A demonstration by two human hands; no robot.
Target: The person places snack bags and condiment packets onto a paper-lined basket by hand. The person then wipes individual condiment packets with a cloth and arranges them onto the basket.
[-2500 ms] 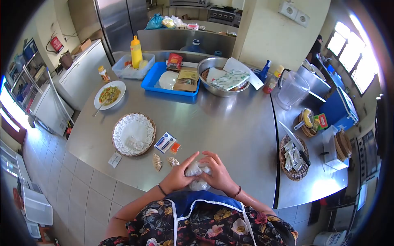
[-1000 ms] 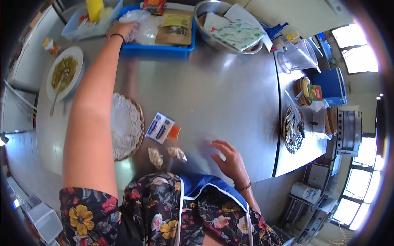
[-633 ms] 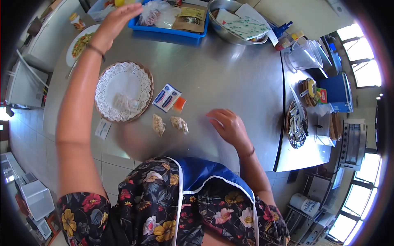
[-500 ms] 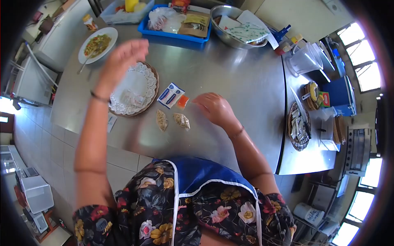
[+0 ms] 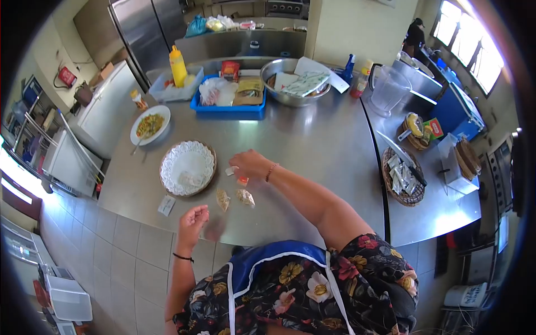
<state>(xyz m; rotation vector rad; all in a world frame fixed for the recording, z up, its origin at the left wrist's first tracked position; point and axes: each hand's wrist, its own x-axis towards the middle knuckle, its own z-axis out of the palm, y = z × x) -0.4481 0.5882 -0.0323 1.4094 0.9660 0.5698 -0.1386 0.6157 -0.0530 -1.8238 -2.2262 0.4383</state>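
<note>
My right hand (image 5: 251, 164) is over the table with its fingers closed on a small white packet (image 5: 230, 171), which it mostly covers. Just below that hand lies a small orange packet (image 5: 242, 181). Two clear bags of pale grains or seeds, a left one (image 5: 223, 200) and a right one (image 5: 244, 197), rest nearer to me. By the table's front edge, my left hand (image 5: 193, 222) hovers with its fingers curled in and nothing visible in them. Behind it is a round wicker tray lined with a white doily (image 5: 169, 177); a clear plastic bag (image 5: 191, 180) lies on it.
A white packet (image 5: 166, 205) lies near the front edge. Farther back are a plate of food (image 5: 166, 114), a blue tray (image 5: 229, 108) of bags and a steel bowl (image 5: 290, 99). A knife (image 5: 393, 144) lies across a basket of sachets (image 5: 389, 187) at the right.
My left hand has come down from above the wicker tray toward the table's front edge, its fingers curling. My right hand has moved left onto the white packet. The view has tilted up.
</note>
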